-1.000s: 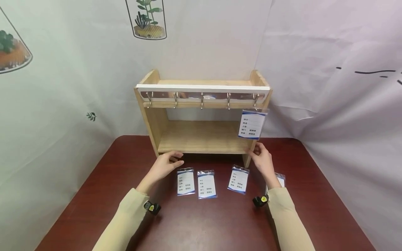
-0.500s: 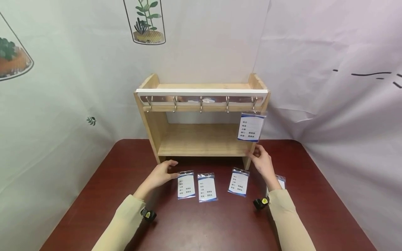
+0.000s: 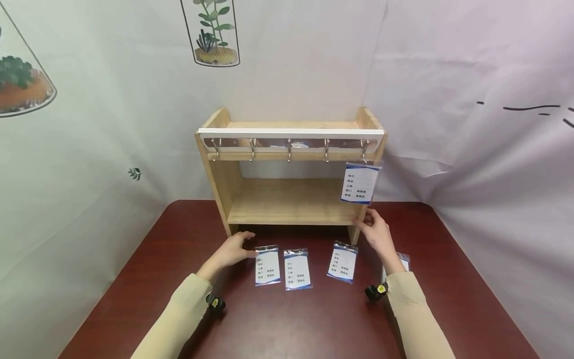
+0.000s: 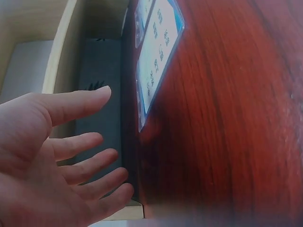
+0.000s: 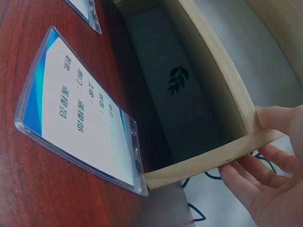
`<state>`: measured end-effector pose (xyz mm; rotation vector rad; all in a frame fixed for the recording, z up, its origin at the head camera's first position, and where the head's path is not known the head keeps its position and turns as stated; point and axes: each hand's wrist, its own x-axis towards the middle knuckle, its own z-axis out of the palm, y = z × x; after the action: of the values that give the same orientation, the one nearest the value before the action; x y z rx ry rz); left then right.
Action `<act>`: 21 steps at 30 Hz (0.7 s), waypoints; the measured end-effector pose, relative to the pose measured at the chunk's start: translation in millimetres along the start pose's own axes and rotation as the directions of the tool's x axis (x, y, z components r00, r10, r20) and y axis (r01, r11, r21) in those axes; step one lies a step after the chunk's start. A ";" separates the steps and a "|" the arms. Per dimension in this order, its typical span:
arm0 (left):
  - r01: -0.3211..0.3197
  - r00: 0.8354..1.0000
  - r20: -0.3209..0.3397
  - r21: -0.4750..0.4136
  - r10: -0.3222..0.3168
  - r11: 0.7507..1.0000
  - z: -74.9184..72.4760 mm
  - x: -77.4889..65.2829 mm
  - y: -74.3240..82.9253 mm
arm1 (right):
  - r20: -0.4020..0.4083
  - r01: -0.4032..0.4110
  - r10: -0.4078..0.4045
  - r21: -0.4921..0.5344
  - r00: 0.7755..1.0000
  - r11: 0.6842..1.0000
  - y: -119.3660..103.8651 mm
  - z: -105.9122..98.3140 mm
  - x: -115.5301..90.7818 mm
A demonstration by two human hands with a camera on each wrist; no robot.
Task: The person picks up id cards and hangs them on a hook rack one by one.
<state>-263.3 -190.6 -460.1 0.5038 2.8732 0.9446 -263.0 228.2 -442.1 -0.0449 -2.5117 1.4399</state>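
My left hand (image 3: 230,250) hovers by the top edge of the leftmost badge holder (image 3: 267,269); in the left wrist view its fingers (image 4: 90,168) are spread, with nothing in them. With my right hand (image 3: 377,233) I grip the lower right side panel of a wooden shelf (image 3: 291,212). The right wrist view has the thumb on the front corner and the other fingers outside the panel. One badge holder (image 3: 360,183) hangs below the rightmost hook. Others lie flat on the table: a middle badge holder (image 3: 297,271), a right badge holder (image 3: 343,264), and one partly hidden behind my right forearm.
A white rail (image 3: 291,133) with several metal hooks (image 3: 289,149) runs along the shelf's upper front. The dark red table (image 3: 287,319) extends on both sides of the shelf. Pale printed cloth (image 3: 300,60) closes in the back and sides.
My left hand has drawn back from the shelf's front edge, down and slightly left, towards the top of the leftmost badge holder. My right hand keeps its grip. The view has tilted slightly.
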 end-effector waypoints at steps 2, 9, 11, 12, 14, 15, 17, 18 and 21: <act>0.003 1.000 0.002 -0.002 -0.003 1.000 2.1 1.3 -1.5 | 0.004 -0.004 0.004 -0.004 1.000 1.000 1.6 -1.2 -0.4; -0.014 1.000 -0.002 0.016 0.014 1.000 6.1 5.8 -3.6 | 0.007 -0.012 0.012 0.004 1.000 1.000 2.5 -1.2 0.4; -0.025 1.000 0.005 0.025 0.025 0.999 8.1 5.6 -4.1 | 0.006 -0.018 0.018 0.013 1.000 1.000 3.2 -0.7 -0.3; -0.027 1.000 0.009 0.027 0.027 0.999 8.9 5.7 -4.4 | 0.005 -0.018 0.018 0.016 1.000 1.000 3.6 -0.5 -0.5; -0.035 0.999 0.016 0.034 0.035 0.999 9.9 6.0 -4.5 | 0.005 -0.023 0.022 0.026 1.000 0.999 3.9 -0.4 -1.0; -0.035 0.999 0.021 0.034 0.034 0.999 10.2 6.4 -4.6 | 0.005 -0.022 0.022 0.028 1.000 0.999 4.1 -0.2 -1.1; -0.027 0.999 0.025 0.029 0.027 0.999 10.5 7.6 -5.0 | 0.006 -0.019 0.019 0.025 1.000 0.999 4.3 -0.3 -1.0; -0.021 0.999 0.026 0.026 0.021 0.999 10.8 8.3 -5.0 | 0.007 -0.017 0.017 0.023 1.000 1.000 4.3 -0.3 -1.0; -0.022 0.999 0.031 0.046 0.021 0.999 12.4 10.4 -5.8 | 0.004 -0.016 0.016 0.020 1.000 1.000 4.7 -0.4 -0.7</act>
<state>-272.7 -184.6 -473.3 0.5489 2.8738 0.8679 -262.7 230.9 -446.1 -0.0585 -2.5057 1.4724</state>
